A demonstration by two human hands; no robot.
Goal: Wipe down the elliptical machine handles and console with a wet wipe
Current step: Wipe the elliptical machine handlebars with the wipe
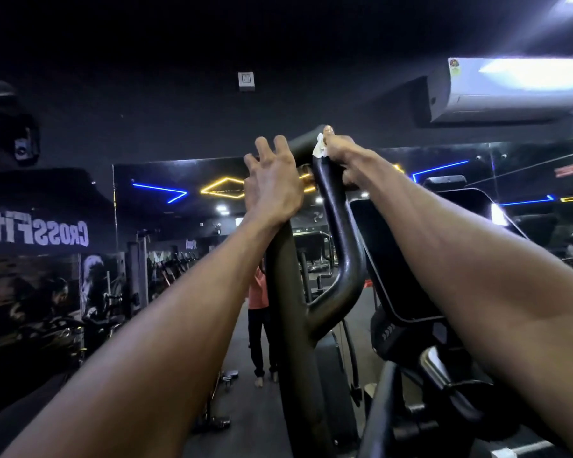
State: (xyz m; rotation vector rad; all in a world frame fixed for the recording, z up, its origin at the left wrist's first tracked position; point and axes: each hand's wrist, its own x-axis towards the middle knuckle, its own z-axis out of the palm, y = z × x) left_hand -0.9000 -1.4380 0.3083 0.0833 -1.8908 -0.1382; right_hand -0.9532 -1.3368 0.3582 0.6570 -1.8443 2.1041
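While left hand [272, 190] steadies handle [336, 226], right hand [339, 157] presses wipe [319, 147].

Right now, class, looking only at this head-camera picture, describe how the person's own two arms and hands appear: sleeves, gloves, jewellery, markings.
Both forearms are bare all the way to the frame's lower edge; no sleeves show. The left hand and right hand wear no gloves. No watch, band or ring shows on the wrists or visible fingers, and no tattoos or markings can be seen in the dim light.
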